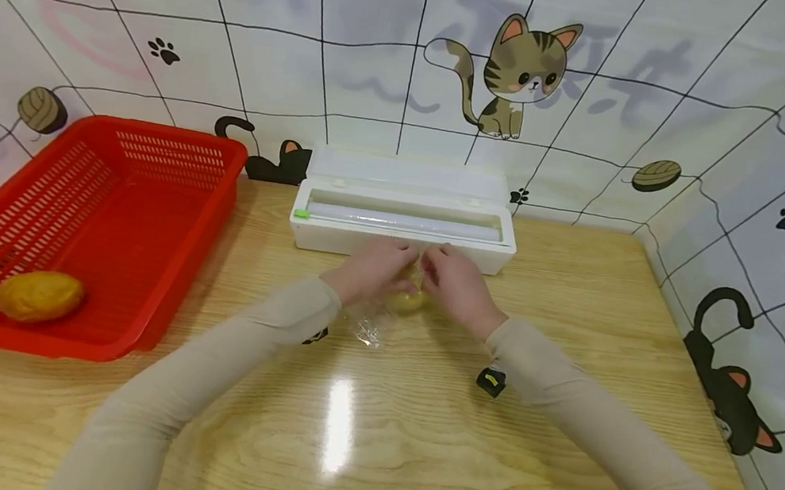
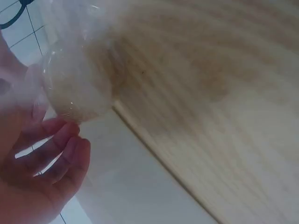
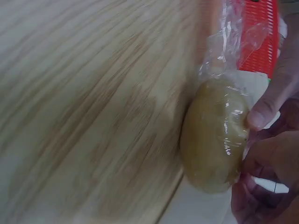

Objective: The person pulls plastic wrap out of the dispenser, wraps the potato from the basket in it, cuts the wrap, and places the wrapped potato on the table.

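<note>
A potato (image 3: 212, 140) in clear cling film lies low over the tabletop, close to the white box; the head view shows only part of the potato (image 1: 406, 301) between the hands. My left hand (image 1: 374, 269) holds it from the left, its thumb against the wrapped side in the right wrist view. With curled fingers, my right hand (image 1: 458, 285) pinches the film at the potato's other end. Loose, crumpled cling film (image 3: 224, 44) trails from the left end. In the left wrist view, the wrapped potato (image 2: 74, 86) looks blurred beside the left fingers (image 2: 70, 156).
Behind the hands stands a white cling film dispenser (image 1: 403, 244), lid raised, a roll inside and a green slider at its left. At left, a red basket (image 1: 176, 286) holds another yellow potato-like item (image 1: 39, 296). A cat-patterned cloth (image 1: 373, 83) backs the wooden table (image 1: 413, 455).
</note>
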A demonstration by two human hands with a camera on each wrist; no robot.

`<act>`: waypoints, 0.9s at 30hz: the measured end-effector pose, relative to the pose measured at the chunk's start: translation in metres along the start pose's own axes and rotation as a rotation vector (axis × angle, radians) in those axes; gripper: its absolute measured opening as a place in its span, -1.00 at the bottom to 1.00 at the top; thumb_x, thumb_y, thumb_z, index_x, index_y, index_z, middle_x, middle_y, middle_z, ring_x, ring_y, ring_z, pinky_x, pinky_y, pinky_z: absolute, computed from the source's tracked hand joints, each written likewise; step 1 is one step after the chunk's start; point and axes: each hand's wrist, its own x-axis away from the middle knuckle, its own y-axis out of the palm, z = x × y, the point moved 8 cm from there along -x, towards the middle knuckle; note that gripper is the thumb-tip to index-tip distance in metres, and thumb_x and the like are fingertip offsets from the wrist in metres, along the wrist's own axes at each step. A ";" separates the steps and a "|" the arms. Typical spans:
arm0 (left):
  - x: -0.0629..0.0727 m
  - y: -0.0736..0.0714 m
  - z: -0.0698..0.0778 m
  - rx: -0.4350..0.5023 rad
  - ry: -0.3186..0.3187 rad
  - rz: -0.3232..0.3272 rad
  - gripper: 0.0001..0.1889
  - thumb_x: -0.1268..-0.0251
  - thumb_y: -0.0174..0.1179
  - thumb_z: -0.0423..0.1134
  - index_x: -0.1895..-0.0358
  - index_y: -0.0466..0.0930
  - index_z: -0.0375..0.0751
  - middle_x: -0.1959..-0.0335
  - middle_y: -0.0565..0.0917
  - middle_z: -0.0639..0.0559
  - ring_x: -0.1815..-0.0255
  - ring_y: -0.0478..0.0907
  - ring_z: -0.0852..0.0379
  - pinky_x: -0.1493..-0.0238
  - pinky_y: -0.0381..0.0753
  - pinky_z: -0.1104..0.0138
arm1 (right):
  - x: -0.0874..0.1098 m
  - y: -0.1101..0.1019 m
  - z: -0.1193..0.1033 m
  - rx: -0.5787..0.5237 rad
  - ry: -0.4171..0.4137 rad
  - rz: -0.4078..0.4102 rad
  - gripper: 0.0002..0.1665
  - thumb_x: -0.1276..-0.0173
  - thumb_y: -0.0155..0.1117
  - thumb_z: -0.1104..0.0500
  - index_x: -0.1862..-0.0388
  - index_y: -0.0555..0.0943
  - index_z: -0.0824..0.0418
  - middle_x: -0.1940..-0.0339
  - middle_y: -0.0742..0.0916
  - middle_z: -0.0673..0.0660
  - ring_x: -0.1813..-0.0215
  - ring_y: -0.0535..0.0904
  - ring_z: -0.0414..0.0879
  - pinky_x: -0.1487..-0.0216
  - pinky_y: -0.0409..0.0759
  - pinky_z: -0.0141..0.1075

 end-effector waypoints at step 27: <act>0.059 0.028 0.048 -0.449 0.472 0.070 -0.88 -0.37 0.11 -0.41 0.10 0.52 -0.18 0.16 0.38 0.00 0.23 0.34 0.11 0.25 0.40 0.42 | -0.009 -0.001 -0.010 -0.036 -0.123 -0.150 -0.93 -0.34 0.27 0.28 0.29 0.53 0.24 0.16 0.62 0.19 0.18 0.52 0.03 0.13 0.51 -0.16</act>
